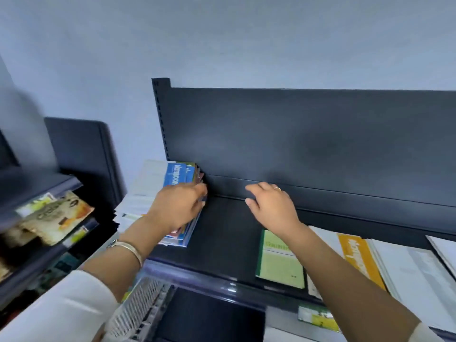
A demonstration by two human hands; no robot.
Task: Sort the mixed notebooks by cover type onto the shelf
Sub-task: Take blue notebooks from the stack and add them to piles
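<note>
Blue notebook stack (177,177): I see left hand (176,208) gripping its edge.
Right hand (271,206): fingers loose, empty, over shelf (222,238).

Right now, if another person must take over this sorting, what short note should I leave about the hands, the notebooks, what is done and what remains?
Left hand: grips the right edge of the blue-topped stack at the left end of the shelf.
Right hand: holds nothing, fingers relaxed, above the shelf's bare middle.
Done: one stack is gathered at the left end, and a white pile lies beside it.
Left: the green notebook, the orange notebook and the pale notebooks lie flat on the right, apparently not yet grouped.
</note>
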